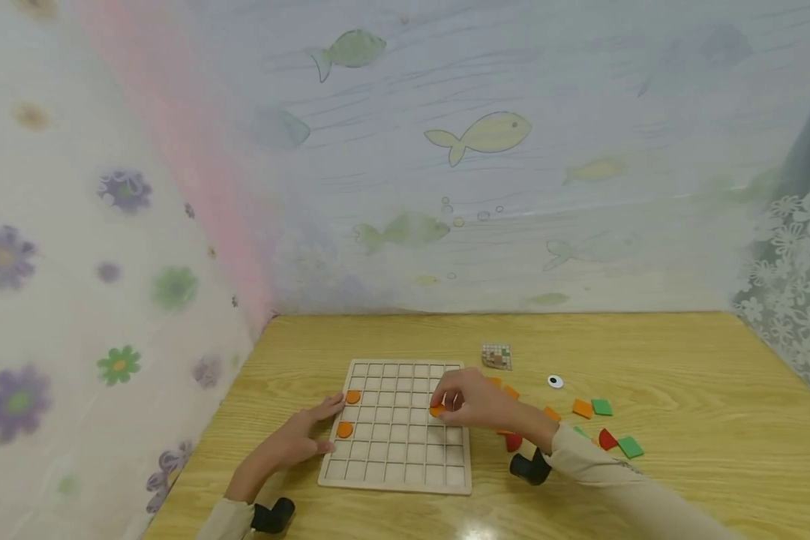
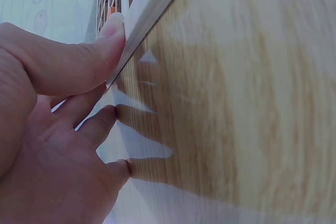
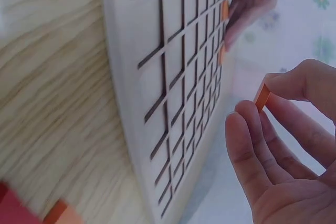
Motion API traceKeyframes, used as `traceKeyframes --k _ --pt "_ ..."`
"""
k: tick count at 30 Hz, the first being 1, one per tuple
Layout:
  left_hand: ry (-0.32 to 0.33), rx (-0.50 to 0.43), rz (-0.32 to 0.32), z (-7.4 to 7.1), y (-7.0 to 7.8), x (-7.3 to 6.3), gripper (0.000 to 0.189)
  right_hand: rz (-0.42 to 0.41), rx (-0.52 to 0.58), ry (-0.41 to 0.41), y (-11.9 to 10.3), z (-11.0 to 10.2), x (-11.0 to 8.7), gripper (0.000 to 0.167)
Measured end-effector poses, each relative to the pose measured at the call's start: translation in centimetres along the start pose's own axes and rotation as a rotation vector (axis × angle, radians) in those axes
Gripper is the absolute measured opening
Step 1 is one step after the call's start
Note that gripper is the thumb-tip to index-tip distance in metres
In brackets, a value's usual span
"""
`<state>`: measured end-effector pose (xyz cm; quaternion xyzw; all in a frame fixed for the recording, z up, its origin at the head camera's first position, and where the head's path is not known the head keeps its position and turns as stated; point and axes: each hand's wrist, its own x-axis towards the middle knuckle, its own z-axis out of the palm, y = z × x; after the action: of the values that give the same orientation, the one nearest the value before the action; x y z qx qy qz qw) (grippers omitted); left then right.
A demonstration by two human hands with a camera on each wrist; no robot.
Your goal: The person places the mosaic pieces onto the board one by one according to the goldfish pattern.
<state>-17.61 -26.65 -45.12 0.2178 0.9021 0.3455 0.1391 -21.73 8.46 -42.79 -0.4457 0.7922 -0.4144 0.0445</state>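
Observation:
A pale wooden grid board (image 1: pixel 397 453) lies on the table, divided into rows of square cells. Two orange round pieces, an upper disc (image 1: pixel 353 397) and a lower disc (image 1: pixel 345 430), sit in cells along its left side. My left hand (image 1: pixel 290 442) rests at the board's left edge, thumb and fingers spread and touching the rim in the left wrist view. Over the right part of the board, my right hand (image 1: pixel 475 401) pinches an orange piece (image 3: pixel 262 97) between thumb and fingertips. The right wrist view shows that piece edge-on, held above the grid.
Right of the board lie loose pieces: orange squares (image 1: pixel 582 408), green squares (image 1: pixel 630 447), red pieces (image 1: pixel 607 439) and a white eye disc (image 1: pixel 556 382). A small patterned card (image 1: pixel 496 356) lies behind them. Printed curtains (image 1: pixel 486 247) close off the table's back and left.

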Motion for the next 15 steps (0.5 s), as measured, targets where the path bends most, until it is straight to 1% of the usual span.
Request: traceKeyframes --k 5,9,15 --pt "0.012 0.015 -0.005 0.3 -0.1 -0.4 0.069 -0.006 0.045 -0.039 -0.6 1.5 1.0 0.012" --pt "0.023 0.029 -0.009 0.4 -0.1 -0.6 0.069 -0.010 0.058 -0.074 -1.2 2.6 1.8 0.013" --pt "0.046 0.055 0.026 0.2 0.1 -0.3 0.067 -0.022 0.049 -0.098 -1.8 3.9 2.9 0.013"
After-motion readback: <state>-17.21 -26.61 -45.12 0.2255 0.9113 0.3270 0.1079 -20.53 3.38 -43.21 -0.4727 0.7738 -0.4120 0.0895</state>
